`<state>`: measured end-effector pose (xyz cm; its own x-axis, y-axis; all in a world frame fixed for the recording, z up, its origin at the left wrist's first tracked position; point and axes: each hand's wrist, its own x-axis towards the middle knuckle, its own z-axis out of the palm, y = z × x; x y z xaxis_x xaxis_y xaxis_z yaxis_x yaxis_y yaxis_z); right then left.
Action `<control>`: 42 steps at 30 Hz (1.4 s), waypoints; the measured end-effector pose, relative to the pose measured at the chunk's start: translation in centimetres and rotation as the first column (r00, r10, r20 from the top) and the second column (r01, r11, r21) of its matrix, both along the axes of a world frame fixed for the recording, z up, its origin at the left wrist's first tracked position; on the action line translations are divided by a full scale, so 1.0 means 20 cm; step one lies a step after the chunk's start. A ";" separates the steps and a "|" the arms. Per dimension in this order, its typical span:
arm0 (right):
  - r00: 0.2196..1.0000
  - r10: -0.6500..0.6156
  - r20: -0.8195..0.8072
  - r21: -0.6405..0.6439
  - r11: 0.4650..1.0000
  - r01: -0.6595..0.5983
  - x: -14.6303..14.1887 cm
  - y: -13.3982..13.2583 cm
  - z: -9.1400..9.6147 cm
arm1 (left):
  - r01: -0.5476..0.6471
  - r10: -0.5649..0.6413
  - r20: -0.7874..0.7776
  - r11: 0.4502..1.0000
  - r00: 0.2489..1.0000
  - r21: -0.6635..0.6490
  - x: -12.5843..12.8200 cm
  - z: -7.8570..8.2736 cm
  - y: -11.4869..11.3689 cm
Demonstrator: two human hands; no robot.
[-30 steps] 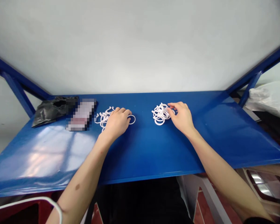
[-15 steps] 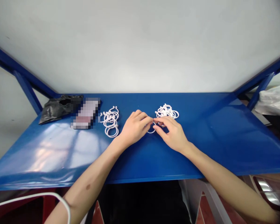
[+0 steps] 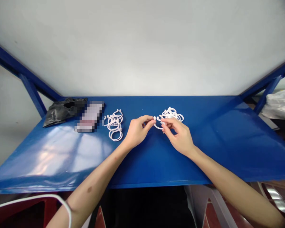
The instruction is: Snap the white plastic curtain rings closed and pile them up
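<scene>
Between my fingertips is a white shower curtain ring (image 3: 158,127), with a gap showing between its two knobbed ends at the top. My left hand (image 3: 139,130) pinches its left side, thumb and forefinger just below the round end. My right hand (image 3: 178,134) pinches the right side with bent fingers that cover part of it. Right behind my right hand lies a pile of white rings (image 3: 172,113), partly hidden by the fingers. To the left of my left hand, another group of white rings (image 3: 115,124) lies overlapping on the blue table (image 3: 142,164).
At the back left lie a black plastic bag (image 3: 59,114) and a blurred-out flat, phone-like object (image 3: 90,116). Blue frame bars (image 3: 33,95) rise at both sides, with a pale wall behind. A white cable (image 3: 38,198) crosses the lower left, near my forearm.
My hands have moved slightly apart. The ring between them, largely covered before, now shows more, with its two ends visibly separated. The whole view has shifted slightly.
</scene>
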<state>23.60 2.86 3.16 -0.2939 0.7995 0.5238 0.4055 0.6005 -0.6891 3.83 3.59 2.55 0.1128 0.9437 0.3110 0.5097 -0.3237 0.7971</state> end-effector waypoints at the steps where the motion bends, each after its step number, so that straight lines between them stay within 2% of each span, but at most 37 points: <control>1: 1.000 0.004 0.009 -0.001 1.000 -0.004 0.00 0.00 0.00 | 0.017 -0.017 0.014 1.000 1.000 -0.005 0.00 0.00 0.00; 5: 0.998 0.047 0.045 -0.027 0.999 -0.046 0.01 0.01 -0.04 | 0.042 -0.042 -0.009 0.998 0.999 0.046 0.02 0.00 -0.02; 10: 0.995 0.095 0.009 -0.068 0.993 -0.094 0.01 0.00 -0.07 | 0.094 -0.091 -0.037 0.991 0.995 0.094 0.03 -0.04 -0.03; 16: 0.990 0.137 0.041 -0.060 0.989 -0.135 0.01 0.00 -0.06 | 0.140 -0.109 -0.212 0.980 0.971 0.139 0.00 -0.07 -0.03; 19: 0.989 0.145 0.040 -0.055 0.988 -0.142 0.01 0.00 -0.06 | 0.156 -0.114 -0.247 0.975 0.962 0.158 0.00 -0.07 -0.03; 25: 0.994 0.097 0.040 -0.039 0.995 -0.096 0.00 0.02 -0.09 | 0.167 -0.122 -0.272 0.975 0.954 0.147 0.00 -0.03 -0.02; 28: 0.997 -0.015 0.072 -0.002 1.000 0.016 0.02 0.07 -0.08 | 0.185 -0.126 -0.348 0.972 0.929 0.142 -0.03 -0.01 0.00; 30: 0.986 -0.153 0.066 0.012 0.988 0.152 0.06 0.11 -0.07 | 0.112 -0.028 -0.432 0.979 0.901 0.170 -0.06 0.00 0.02; 32: 0.955 -0.288 0.076 0.039 0.958 0.285 0.11 0.16 -0.06 | -0.050 0.159 -0.538 0.976 0.828 0.211 -0.12 0.00 0.05; 35: 0.905 -0.403 0.133 0.096 0.915 0.393 0.18 0.23 -0.04 | -0.325 0.407 -0.687 0.911 0.602 0.255 -0.22 -0.01 0.09; 37: 0.885 -0.431 0.178 0.100 0.902 0.420 0.21 0.27 -0.04 | -0.436 0.446 -0.756 0.868 0.478 0.237 -0.28 -0.02 0.11; 38: 0.876 -0.438 0.199 0.092 0.899 0.429 0.22 0.28 -0.05 | -0.461 0.437 -0.780 0.860 0.448 0.217 -0.30 -0.02 0.11; 42: 0.850 -0.463 0.253 0.070 0.885 0.461 0.25 0.30 -0.07 | -0.462 0.370 -0.819 0.875 0.439 0.147 -0.34 -0.01 0.12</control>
